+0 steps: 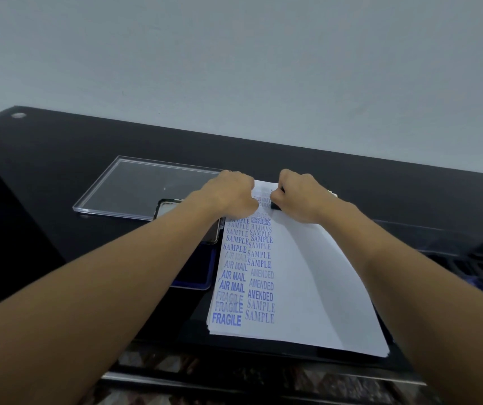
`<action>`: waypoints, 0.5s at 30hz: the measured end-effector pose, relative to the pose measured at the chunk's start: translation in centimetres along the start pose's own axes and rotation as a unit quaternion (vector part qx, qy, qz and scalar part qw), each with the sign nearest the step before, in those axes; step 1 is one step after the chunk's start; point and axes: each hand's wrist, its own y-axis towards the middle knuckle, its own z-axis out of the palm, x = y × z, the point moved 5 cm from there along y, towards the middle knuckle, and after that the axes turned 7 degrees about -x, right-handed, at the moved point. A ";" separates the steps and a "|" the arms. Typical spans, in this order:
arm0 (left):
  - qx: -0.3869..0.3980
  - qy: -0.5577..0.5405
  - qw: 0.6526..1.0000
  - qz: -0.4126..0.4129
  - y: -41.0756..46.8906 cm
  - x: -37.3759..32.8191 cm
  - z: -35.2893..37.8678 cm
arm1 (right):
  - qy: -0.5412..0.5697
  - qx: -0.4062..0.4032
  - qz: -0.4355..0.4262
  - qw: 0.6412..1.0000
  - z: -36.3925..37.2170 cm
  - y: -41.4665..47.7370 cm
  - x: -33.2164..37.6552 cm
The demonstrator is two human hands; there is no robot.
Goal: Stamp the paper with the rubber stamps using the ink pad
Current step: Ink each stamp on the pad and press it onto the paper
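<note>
On my feed the right hand (298,197) is curled tight around a small dark rubber stamp (276,206), of which only the lower edge shows, set down on the far end of the paper (307,287). The left hand (228,194) rests just beside it on the paper's far left corner, fingers curled under; I cannot tell whether it holds anything. The paper is the top sheet of a stack and carries two columns of blue prints down its left half: FRAGILE, AIR MAIL, SAMPLE, AMENDED, EXPRESS. The blue ink pad (198,273) lies open just left of the paper, partly under my view of the left forearm, with its clear lid (170,209) beyond it. Farther left of the paper sits a flat clear tray (146,185) on the black bench (59,159). To the right of the paper stands a clear box (445,238).
</note>
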 end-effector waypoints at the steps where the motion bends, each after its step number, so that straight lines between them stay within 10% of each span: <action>1: 0.000 0.003 1.000 0.001 0.0 0.0 0.1 | 0.003 -0.002 0.002 1.000 0.1 -0.1 0.0; 15: 0.006 0.008 1.000 0.003 0.2 0.1 0.2 | 0.023 -0.008 0.014 1.000 0.4 -0.2 0.1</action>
